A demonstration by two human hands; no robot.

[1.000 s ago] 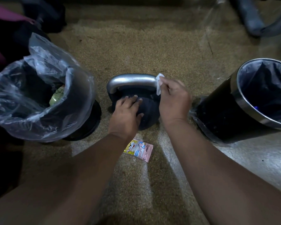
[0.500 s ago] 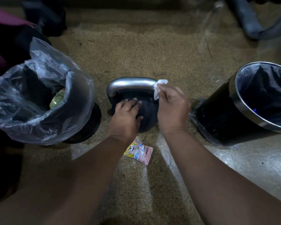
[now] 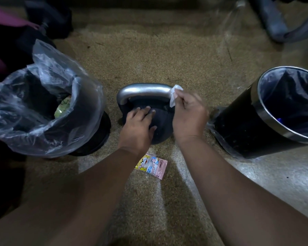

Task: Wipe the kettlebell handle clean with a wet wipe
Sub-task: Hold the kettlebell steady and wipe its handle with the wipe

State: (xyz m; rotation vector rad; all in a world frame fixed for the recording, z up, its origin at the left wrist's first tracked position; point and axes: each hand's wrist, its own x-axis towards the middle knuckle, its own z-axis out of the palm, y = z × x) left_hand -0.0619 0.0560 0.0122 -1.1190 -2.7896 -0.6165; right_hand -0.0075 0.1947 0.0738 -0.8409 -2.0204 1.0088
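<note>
Kettlebell (image 3: 163, 121) sits on the gritty floor (image 3: 149, 50), between and partly under our two hands. Left hand (image 3: 138, 128) lies on top of the dark body, fingers spread and fairly flat, pressing rather than gripping. We read it as the steadying hand. Right hand (image 3: 189, 118) has its fingers drawn together, pinching a small white wet wipe (image 3: 174, 95) at the fingertips. The wipe touches the handle (image 3: 142, 89) at its right bend, just beyond the right hand's fingertips and off to the right of the left hand's fingertips.

Progress, as we judge it: the wipe is out and on the metal, so wiping is under way. The top bar, stretching left from the right hand, shows bare silver with a dull sheen. In this dim light we cannot tell whether it is wet, clean or untouched. The leg beyond the left hand's fingertips and the underside of the arch are probably left to do.

A small printed sachet (image 3: 153, 166) lies on the floor just behind the left wrist, between our forearms. A lined bin (image 3: 89, 107) stands well left of the left hand, and a black bin (image 3: 238, 132) stands right of the right hand. One of them is the likely place for the wipe once the handle is done.
</note>
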